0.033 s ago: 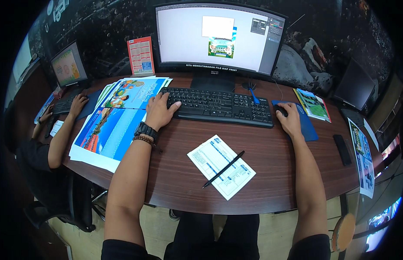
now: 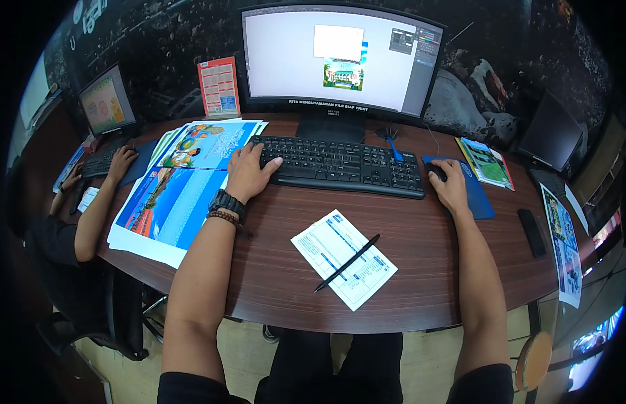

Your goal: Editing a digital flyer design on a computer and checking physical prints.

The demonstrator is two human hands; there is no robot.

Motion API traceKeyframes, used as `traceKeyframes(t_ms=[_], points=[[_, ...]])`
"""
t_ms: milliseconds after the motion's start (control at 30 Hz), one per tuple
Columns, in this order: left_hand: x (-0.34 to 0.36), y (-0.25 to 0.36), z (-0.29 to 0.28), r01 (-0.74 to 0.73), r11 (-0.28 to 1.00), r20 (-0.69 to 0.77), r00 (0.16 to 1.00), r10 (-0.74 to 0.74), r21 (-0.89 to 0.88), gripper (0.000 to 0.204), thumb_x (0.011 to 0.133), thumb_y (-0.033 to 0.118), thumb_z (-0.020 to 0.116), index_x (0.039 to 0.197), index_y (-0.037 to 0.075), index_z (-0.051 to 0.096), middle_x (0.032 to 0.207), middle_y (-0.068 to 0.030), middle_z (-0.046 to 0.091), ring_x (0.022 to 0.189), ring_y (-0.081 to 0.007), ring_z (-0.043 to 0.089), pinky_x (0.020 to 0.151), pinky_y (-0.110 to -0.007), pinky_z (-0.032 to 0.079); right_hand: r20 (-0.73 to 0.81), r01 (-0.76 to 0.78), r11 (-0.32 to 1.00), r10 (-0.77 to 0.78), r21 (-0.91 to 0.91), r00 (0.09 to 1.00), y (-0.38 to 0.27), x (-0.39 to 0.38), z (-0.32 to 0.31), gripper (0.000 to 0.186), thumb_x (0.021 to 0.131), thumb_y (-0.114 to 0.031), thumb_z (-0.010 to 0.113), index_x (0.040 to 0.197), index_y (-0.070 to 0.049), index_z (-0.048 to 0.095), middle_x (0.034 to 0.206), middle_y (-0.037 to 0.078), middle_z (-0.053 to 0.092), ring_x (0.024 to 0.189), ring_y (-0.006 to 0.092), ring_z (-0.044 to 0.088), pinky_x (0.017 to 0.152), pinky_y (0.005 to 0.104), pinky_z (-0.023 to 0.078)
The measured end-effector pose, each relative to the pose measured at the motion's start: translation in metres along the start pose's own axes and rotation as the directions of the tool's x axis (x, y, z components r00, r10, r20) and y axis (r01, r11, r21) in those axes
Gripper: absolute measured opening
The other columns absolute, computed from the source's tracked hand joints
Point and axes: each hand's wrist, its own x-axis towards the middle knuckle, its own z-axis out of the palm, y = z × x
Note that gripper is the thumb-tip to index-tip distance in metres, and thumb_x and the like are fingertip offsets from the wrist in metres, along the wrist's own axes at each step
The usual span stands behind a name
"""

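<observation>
My left hand (image 2: 249, 172) rests on the left end of a black keyboard (image 2: 336, 161), fingers spread over its keys and thumb at its near edge. A black watch and a brown bead bracelet circle that wrist. My right hand (image 2: 449, 185) is curved over a black computer mouse (image 2: 435, 172) on a blue mouse pad (image 2: 480, 197). Behind the keyboard stands a curved monitor (image 2: 279, 67), its screen showing a white box over a colourful design. Between my forearms, a black pen (image 2: 346, 263) lies across a printed paper form (image 2: 324, 237).
Large colour prints (image 2: 171, 202) lie left of my left arm. A red desk calendar (image 2: 219, 86) stands behind them. At far left, another person types at a second keyboard (image 2: 97, 163). On the right are leaflets (image 2: 487, 163), a black phone-like object (image 2: 531, 233) and a hanging print (image 2: 562, 246).
</observation>
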Motion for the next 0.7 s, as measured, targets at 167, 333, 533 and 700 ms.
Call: traceKeyframes(t_ms=[167, 333, 533, 700], points=[[0.0, 0.0022, -0.0019, -0.079, 0.995, -0.042, 0.996, 0.076, -0.064, 0.058, 0.088, 0.045, 0.067, 0.123, -0.002, 0.062, 0.137, -0.0268, 0.05, 0.128, -0.0421, 0.044, 0.108, -0.048, 0.036, 0.005, -0.003, 1.0, 0.003, 0.006, 1.0, -0.0026, -0.0008, -0.0009, 0.034, 0.083, -0.021, 0.067, 0.114, -0.006, 0.068, 0.118, 0.017, 0.057, 0.11, 0.0364, 0.057, 0.094, 0.0418, 0.046], [0.0006, 0.0046, -0.0029, -0.075, 0.993, -0.01, 0.997, 0.075, -0.093, 0.064, 0.086, 0.048, 0.068, 0.125, -0.002, 0.061, 0.136, -0.0262, 0.05, 0.129, -0.0404, 0.043, 0.108, -0.047, 0.037, 0.01, -0.004, 1.0, 0.004, -0.001, 1.0, -0.0023, -0.0001, -0.0014, 0.034, 0.083, -0.021, 0.067, 0.114, -0.006, 0.068, 0.118, 0.018, 0.057, 0.111, 0.0367, 0.057, 0.095, 0.0421, 0.046], [-0.0008, 0.0048, -0.0028, -0.055, 0.995, 0.031, 0.998, 0.058, -0.081, 0.07, 0.084, 0.052, 0.069, 0.127, -0.002, 0.06, 0.137, -0.0279, 0.048, 0.128, -0.0415, 0.043, 0.108, -0.047, 0.037, 0.009, -0.017, 1.0, 0.017, 0.0, 1.0, -0.0025, 0.0, 0.0001, 0.034, 0.084, -0.022, 0.067, 0.114, -0.006, 0.068, 0.119, 0.018, 0.056, 0.111, 0.0366, 0.057, 0.096, 0.0417, 0.045], [-0.0009, 0.0049, -0.0025, -0.057, 0.996, 0.039, 0.997, 0.06, -0.073, 0.071, 0.083, 0.054, 0.068, 0.127, -0.002, 0.06, 0.138, -0.0283, 0.048, 0.128, -0.0422, 0.043, 0.108, -0.049, 0.037, 0.008, -0.006, 1.0, 0.006, -0.015, 1.0, -0.0015, 0.0001, 0.0003, 0.034, 0.084, -0.023, 0.068, 0.114, -0.006, 0.068, 0.119, 0.019, 0.056, 0.112, 0.0366, 0.056, 0.096, 0.0419, 0.045]])
